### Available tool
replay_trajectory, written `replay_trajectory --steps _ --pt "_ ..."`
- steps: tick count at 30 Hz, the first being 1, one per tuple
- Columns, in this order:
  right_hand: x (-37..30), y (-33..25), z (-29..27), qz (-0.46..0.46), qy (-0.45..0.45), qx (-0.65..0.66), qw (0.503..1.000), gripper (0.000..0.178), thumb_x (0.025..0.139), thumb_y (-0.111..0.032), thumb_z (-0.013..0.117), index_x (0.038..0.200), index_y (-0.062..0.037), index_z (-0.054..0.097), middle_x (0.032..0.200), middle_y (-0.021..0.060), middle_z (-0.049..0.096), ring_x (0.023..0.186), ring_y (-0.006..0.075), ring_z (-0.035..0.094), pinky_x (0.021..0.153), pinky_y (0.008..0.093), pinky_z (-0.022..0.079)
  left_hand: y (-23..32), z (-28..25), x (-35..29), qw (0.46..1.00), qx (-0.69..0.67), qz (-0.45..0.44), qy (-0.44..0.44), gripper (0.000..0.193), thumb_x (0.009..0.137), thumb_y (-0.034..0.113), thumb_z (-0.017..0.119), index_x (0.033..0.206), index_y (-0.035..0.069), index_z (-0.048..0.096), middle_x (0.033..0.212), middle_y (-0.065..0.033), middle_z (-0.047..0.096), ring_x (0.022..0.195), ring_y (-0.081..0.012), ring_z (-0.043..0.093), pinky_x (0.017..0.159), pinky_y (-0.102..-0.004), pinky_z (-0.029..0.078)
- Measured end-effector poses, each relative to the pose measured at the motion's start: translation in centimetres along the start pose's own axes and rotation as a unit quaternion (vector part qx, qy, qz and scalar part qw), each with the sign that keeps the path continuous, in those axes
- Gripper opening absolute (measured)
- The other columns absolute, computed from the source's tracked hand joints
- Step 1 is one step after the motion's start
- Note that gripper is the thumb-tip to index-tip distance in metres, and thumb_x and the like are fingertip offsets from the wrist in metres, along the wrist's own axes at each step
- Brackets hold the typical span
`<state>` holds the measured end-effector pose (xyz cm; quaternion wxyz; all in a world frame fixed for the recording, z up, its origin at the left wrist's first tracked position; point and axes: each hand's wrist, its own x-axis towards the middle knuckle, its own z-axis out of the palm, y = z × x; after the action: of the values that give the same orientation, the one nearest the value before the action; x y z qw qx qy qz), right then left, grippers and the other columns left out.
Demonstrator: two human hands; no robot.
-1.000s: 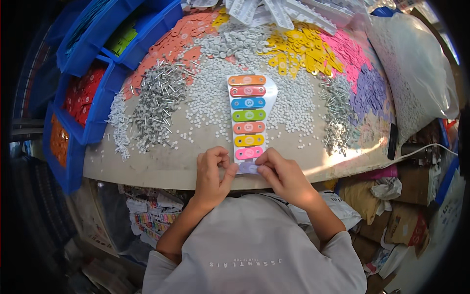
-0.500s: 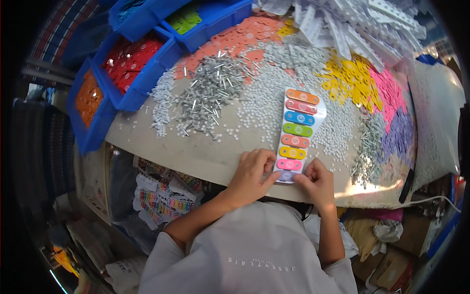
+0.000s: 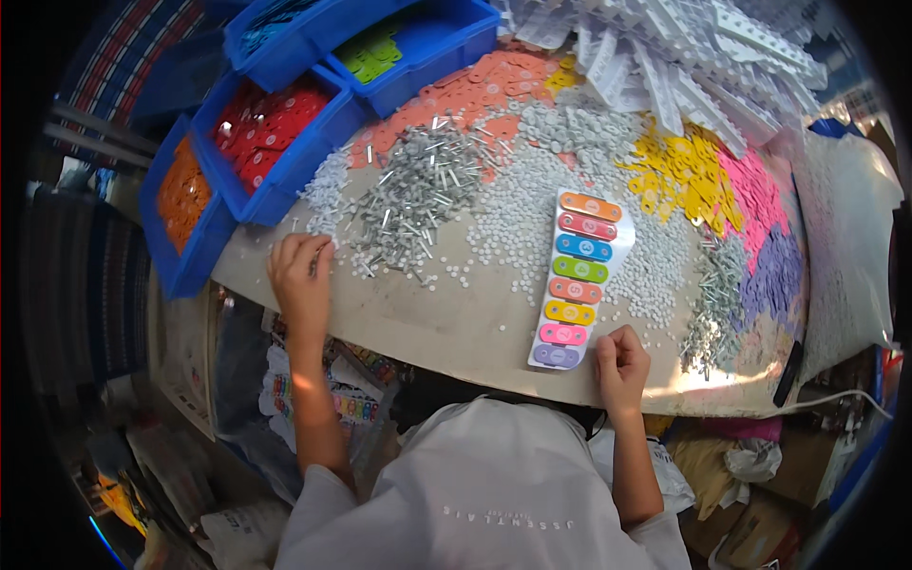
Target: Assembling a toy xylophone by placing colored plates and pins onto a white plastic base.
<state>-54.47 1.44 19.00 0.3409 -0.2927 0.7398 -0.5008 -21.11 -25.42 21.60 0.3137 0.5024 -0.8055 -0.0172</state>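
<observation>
Simply a toy xylophone (image 3: pixel 573 281), 8 coloured bars.

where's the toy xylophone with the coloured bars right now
In the head view the toy xylophone lies on the table right of centre, its purple end near the right hand, with small white discs scattered around it.

Round table (image 3: pixel 446 323) strewn with pins (image 3: pixel 413 195), coloured tags (image 3: pixel 679 166).
</observation>
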Motion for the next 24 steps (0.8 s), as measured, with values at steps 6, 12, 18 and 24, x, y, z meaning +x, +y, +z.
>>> replay_trajectory --steps 6,12,18,24 --pt "0.3 -2.1 0.1 -0.016 -0.026 -0.052 0.998 0.018 0.098 -0.014 0.066 0.090 -0.0005 0.059 0.066 0.0017 0.059 0.064 0.0033 0.051 0.056 0.0239 0.044 -3.2 1.2 -1.4 0.998 0.058 0.025 -0.029 0.014 0.084 0.010 0.075 0.096 0.002 0.074 0.098 -0.0136 0.064 0.095 -0.0331 0.059 0.085 -0.0434 0.046" --pt "1.1 -2.3 -4.8 -0.168 0.184 -0.190 0.950 0.011 0.095 -0.012 0.067 0.101 -0.0019 0.067 0.089 0.0096 0.068 0.071 0.0167 0.064 0.058 0.0282 0.050 -4.2 2.7 -0.6 0.999 0.009 0.024 -0.038 0.011 0.091 0.006 0.070 0.100 0.001 0.072 0.099 -0.0126 0.064 0.092 -0.0295 0.060 0.081 -0.0390 0.048" --pt "2.6 0.7 -16.7 -0.174 0.336 -0.390 0.840 0.017 0.092 -0.008 0.065 0.108 -0.0021 0.068 0.099 0.0140 0.066 0.095 0.0306 0.063 0.086 0.0399 0.049 -6.5 3.1 -0.8 0.997 -0.061 -0.038 -0.032 0.015 0.099 0.012 0.063 0.104 -0.001 0.069 0.101 -0.0111 0.063 0.095 -0.0263 0.060 0.085 -0.0374 0.048" --pt "4.8 2.7 -21.8 -0.067 0.341 -0.298 0.889 0.019 0.091 -0.008 0.065 0.109 -0.0014 0.068 0.100 0.0154 0.069 0.095 0.0310 0.064 0.087 0.0403 0.051 -3.8 2.9 0.0 0.983 -0.141 -0.075 0.088 0.023 0.106 0.019 0.053 0.115 -0.001 0.061 0.101 -0.0077 0.062 0.091 -0.0169 0.058 0.083 -0.0287 0.047"
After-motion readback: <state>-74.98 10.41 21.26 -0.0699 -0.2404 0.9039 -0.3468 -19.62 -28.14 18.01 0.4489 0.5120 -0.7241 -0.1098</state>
